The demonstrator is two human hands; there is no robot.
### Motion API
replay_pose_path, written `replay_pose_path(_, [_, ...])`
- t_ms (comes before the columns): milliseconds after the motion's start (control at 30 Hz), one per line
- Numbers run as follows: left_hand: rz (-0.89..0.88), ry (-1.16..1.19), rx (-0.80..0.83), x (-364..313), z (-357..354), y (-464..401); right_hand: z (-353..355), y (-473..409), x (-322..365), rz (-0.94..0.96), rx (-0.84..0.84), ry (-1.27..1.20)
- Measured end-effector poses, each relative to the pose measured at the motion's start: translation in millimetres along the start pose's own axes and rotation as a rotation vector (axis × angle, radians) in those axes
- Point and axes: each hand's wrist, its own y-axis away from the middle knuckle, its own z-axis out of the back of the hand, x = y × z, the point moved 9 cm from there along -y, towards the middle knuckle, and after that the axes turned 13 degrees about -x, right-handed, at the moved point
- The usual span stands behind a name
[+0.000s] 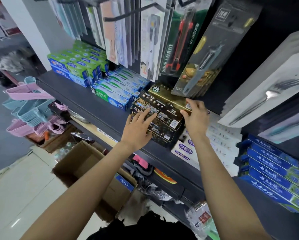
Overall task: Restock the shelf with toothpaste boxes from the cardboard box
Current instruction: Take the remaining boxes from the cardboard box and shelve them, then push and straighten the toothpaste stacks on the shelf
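Observation:
A stack of black-and-gold toothpaste boxes (164, 116) lies on the dark shelf (100, 108). My left hand (138, 127) rests flat on the stack's front left, fingers spread. The thumb and fingers of my right hand (195, 115) pinch the right end of the top gold box (167, 97). Below on the floor stands the open cardboard box (86, 163), with one blue toothpaste box (124, 181) visible inside.
Green and blue toothpaste boxes (75, 68) and Darlie boxes (114, 94) fill the shelf's left. White boxes (214, 146) and blue boxes (273, 172) lie to the right. Hanging packaged knives and peelers (197, 63) dangle just above the stack. Pastel baskets (29, 108) stand at the left.

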Motion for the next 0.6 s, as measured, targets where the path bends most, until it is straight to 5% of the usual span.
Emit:
replay_pose_path(200, [0.001, 0.094, -0.026, -1, -1, 1, -8, 18, -7, -0.077, -0.036, -0.306])
replay_pose_path(367, [0.158, 0.353, -0.467, 20, 45, 42, 25, 104, 23, 0.049, -0.045, -0.481])
replay_pose_path(467, [0.394, 0.453, -0.594, 58, 58, 103, 22, 165, 61, 0.163, 0.153, -0.561])
replay_pose_path(600, [0.745, 0.504, -0.466, 126, 30, 195, -41, 247, 93, 0.262, 0.672, -0.445])
